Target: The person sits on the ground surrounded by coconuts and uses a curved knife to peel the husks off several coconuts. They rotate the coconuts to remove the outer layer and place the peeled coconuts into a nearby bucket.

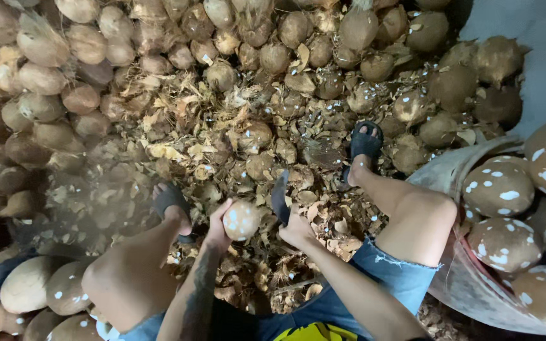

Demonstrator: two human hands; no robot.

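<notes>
The left hand cups a pale, chipped coconut between the knees, fingers wrapped around it, while the right hand grips a dark blade beside it, best swung in shallow strokes away from those fingers.

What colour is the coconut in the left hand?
The coconut is light brown with white spots, seen in the head view.

Frayed denim shorts, dark sandals, tattooed left forearm.
</notes>
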